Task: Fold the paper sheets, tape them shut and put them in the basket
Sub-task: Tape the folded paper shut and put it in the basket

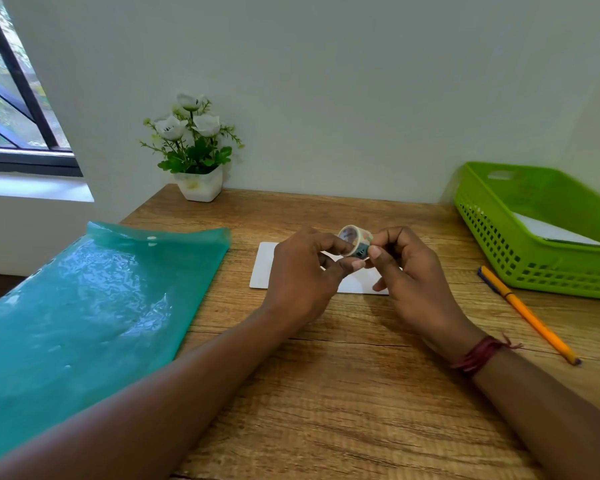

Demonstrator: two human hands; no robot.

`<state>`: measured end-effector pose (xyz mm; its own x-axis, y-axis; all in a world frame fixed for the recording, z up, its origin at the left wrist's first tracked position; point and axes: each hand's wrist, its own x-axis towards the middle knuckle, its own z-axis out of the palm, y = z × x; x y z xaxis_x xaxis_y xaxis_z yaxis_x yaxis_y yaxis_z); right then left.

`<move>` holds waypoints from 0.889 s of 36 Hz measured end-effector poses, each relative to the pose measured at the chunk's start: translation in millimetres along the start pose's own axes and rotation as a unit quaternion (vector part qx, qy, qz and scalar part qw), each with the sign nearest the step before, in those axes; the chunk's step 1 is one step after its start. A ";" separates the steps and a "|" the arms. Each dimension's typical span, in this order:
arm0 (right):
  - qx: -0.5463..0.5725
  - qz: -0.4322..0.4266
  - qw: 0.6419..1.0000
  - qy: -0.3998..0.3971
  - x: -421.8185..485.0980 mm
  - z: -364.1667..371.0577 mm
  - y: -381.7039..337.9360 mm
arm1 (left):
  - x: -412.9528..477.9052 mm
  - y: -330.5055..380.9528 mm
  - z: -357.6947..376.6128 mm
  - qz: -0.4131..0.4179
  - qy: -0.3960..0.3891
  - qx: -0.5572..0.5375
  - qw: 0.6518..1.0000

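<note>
A small roll of patterned tape [355, 240] is held above the desk between both hands. My left hand [302, 282] pinches it from the left and my right hand [413, 275] from the right, fingertips meeting at the roll's lower edge. Beneath the hands lies a folded white paper sheet [264, 268], flat on the wooden desk and partly hidden by them. The green plastic basket [499, 244] stands at the right back of the desk, with white folded paper [555, 232] lying inside it.
A teal plastic folder [84, 306] covers the desk's left side. An orange pen [530, 315] lies in front of the basket. A white pot of artificial flowers [196, 150] stands at the back by the wall. A window is at far left.
</note>
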<state>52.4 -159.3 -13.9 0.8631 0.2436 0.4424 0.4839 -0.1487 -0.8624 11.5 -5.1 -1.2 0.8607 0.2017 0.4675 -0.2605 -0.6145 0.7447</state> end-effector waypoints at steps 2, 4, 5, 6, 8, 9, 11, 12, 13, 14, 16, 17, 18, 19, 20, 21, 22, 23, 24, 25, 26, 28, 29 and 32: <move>-0.002 -0.003 1.000 -0.007 -0.2 0.1 1.1 | -0.3 0.1 0.2 -0.001 -0.002 0.001 1.000; -0.001 -0.008 1.000 -0.011 -0.2 0.3 1.7 | -0.1 0.0 0.7 -0.004 -0.006 0.001 1.000; -0.001 -0.010 1.000 -0.011 -0.3 0.3 1.8 | 0.0 0.0 1.0 -0.006 -0.008 0.001 1.000; -0.002 -0.013 1.000 -0.011 -0.3 0.3 1.7 | 0.2 0.0 1.2 -0.007 -0.009 0.000 1.000; -0.003 -0.018 1.000 -0.010 -0.3 0.1 1.3 | 0.4 0.1 1.4 -0.008 -0.009 -0.002 1.000; -0.004 -0.018 1.000 -0.009 -0.3 0.1 1.1 | 0.4 0.1 1.4 -0.008 -0.010 -0.002 1.000; -0.005 -0.019 1.000 -0.005 -0.5 -0.2 0.0 | 0.4 -0.3 1.6 -0.010 -0.011 0.000 1.000; -0.004 -0.018 1.000 -0.002 -0.8 -0.5 -0.6 | 0.5 -0.4 1.7 -0.010 -0.011 0.001 1.000; -0.002 -0.017 1.000 0.003 -1.1 -0.7 -1.4 | 0.4 -0.3 1.7 -0.011 -0.012 0.001 1.000; -0.002 -0.016 1.000 0.009 -1.4 -1.0 -2.1 | 0.3 0.0 1.7 -0.012 -0.012 0.001 1.000; -0.017 -0.015 0.999 0.022 -1.4 -1.6 -3.4 | 0.6 0.3 1.7 -0.015 -0.015 -0.002 1.000; -0.030 -0.015 0.999 0.029 -1.3 -1.8 -4.3 | 0.8 0.3 1.6 -0.018 -0.016 -0.005 1.000; -0.040 -0.014 0.998 0.037 -1.2 -2.0 -5.3 | 0.8 0.2 1.6 -0.019 -0.017 -0.009 1.000; -0.047 -0.016 0.998 0.047 -1.1 -2.5 -6.0 | 1.1 -0.2 1.6 -0.018 -0.018 -0.014 1.000; -0.051 -0.020 0.997 0.058 -1.0 -3.0 -6.9 | 1.4 -1.0 1.8 -0.016 -0.018 -0.021 0.999; -0.056 -0.026 0.996 0.068 -1.2 -3.6 -7.9 | 1.7 -1.5 2.0 -0.015 -0.020 -0.027 0.999; -0.059 -0.032 0.995 0.075 -1.4 -4.1 -8.7 | 1.7 -1.6 2.0 -0.015 -0.022 -0.031 0.999; -0.060 -0.037 0.994 0.079 -1.8 -4.6 -9.6 | 1.7 -1.6 1.9 -0.015 -0.024 -0.034 0.999; -0.060 -0.038 0.994 0.081 -1.8 -4.8 -10.2 | 1.6 -1.8 1.9 -0.015 -0.026 -0.036 0.999; -0.060 -0.037 0.994 0.082 -1.8 -5.0 -10.5 | 1.7 -2.1 1.9 -0.014 -0.028 -0.037 0.999; -0.059 -0.036 0.994 0.084 -1.5 -4.8 -10.5 | 1.7 -2.6 1.9 -0.013 -0.029 -0.037 0.999; -0.050 -0.034 0.994 0.087 -1.4 -4.6 -10.4 | 1.7 -2.9 2.0 -0.011 -0.031 -0.037 0.999; -0.042 -0.032 0.995 0.088 -1.3 -4.5 -10.3 | 1.7 -2.9 2.0 -0.011 -0.032 -0.037 0.999; -0.033 -0.028 0.995 0.091 -1.1 -4.6 -10.0 | 1.2 -2.4 2.0 -0.015 -0.036 -0.040 0.998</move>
<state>47.3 -162.5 -4.7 0.8439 0.0762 0.5310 0.5345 -0.2035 -0.8203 14.0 -4.9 -3.4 0.8965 0.1623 0.4122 -0.2666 -0.5455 0.7946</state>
